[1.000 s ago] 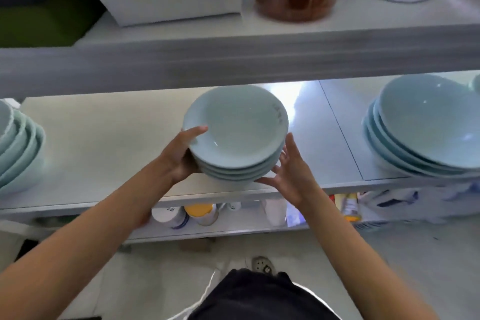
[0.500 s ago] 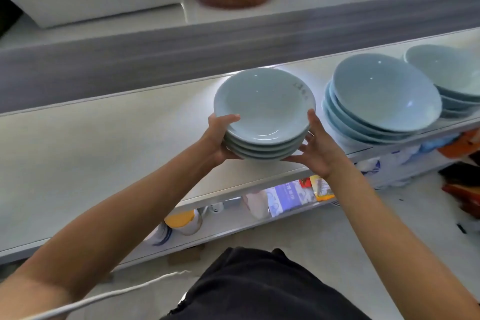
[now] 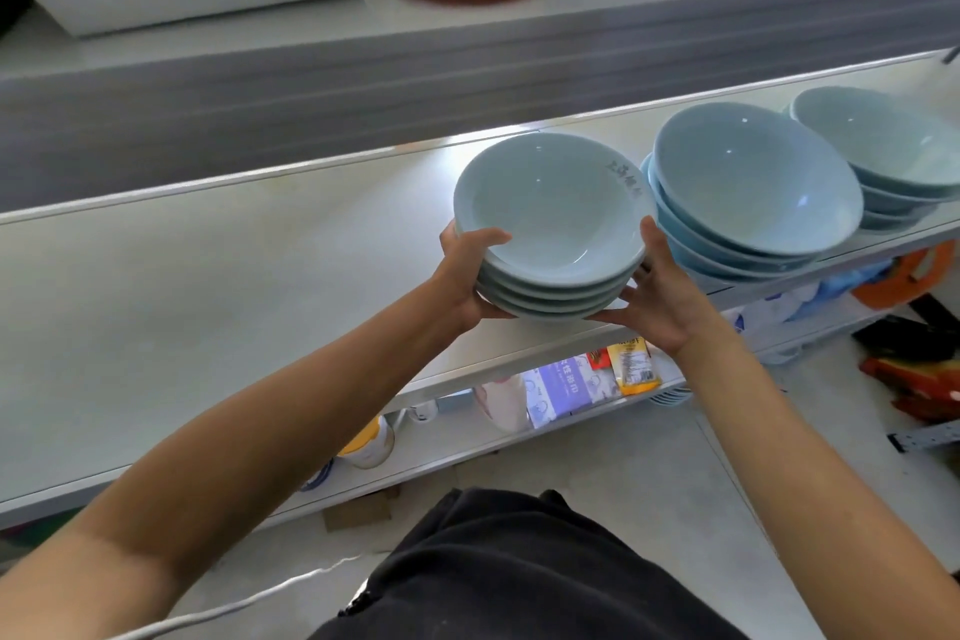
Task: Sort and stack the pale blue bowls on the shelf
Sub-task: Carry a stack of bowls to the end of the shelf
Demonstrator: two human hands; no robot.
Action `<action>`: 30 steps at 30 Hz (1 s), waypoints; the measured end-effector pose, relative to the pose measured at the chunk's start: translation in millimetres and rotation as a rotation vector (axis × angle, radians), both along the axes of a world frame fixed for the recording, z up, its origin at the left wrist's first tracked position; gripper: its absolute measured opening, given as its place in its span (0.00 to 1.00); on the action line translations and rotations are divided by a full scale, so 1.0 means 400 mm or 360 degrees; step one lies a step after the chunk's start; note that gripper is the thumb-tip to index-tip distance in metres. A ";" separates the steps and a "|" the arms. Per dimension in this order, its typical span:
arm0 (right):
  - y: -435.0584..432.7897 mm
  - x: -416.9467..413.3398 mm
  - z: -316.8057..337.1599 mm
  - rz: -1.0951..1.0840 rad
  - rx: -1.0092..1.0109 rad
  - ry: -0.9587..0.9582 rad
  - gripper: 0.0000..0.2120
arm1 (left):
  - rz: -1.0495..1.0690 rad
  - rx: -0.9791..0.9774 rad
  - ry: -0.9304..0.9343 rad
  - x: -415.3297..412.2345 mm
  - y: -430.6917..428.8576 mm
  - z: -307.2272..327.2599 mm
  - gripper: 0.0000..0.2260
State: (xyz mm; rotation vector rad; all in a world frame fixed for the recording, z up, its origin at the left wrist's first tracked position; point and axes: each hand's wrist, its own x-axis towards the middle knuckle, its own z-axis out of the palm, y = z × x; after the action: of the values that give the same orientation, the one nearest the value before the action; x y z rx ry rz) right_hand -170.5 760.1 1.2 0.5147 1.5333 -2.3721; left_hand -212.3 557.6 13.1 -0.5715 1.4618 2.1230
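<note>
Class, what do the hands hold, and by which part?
The stack of pale blue bowls, left hand and right hand clasping its opposite sides.

Grey characters are printed on the rim of the top bowl point(image 3: 550, 208) of the stack point(image 3: 545, 294), too blurred to be read. White characters on a blue packet point(image 3: 566, 387) are equally illegible.

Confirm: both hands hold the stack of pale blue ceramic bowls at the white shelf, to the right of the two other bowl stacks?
Wrong on the side only. The head view shows the left hand and right hand holding the stack of pale blue ceramic bowls at the white shelf, to the left of the nearer stack of larger bowls and the far stack.
</note>
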 end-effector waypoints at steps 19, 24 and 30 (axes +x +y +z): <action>0.032 0.001 -0.003 -0.0014 0.0002 -0.0047 0.58 | 0.0070 -0.0034 -0.0014 0.027 0.041 0.006 0.27; 0.040 0.002 -0.003 -0.0010 0.0018 -0.0068 0.59 | 0.0092 -0.0030 -0.0028 0.032 0.048 0.003 0.27; 0.044 0.004 -0.001 -0.0019 0.0011 -0.0059 0.56 | 0.0093 -0.0048 -0.0028 0.034 0.051 -0.001 0.28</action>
State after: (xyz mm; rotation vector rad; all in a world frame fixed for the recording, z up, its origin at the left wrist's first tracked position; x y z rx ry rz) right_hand -168.9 777.6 0.8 0.5675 1.5269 -2.3537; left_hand -198.5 578.2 12.6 -0.6502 1.4869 2.1378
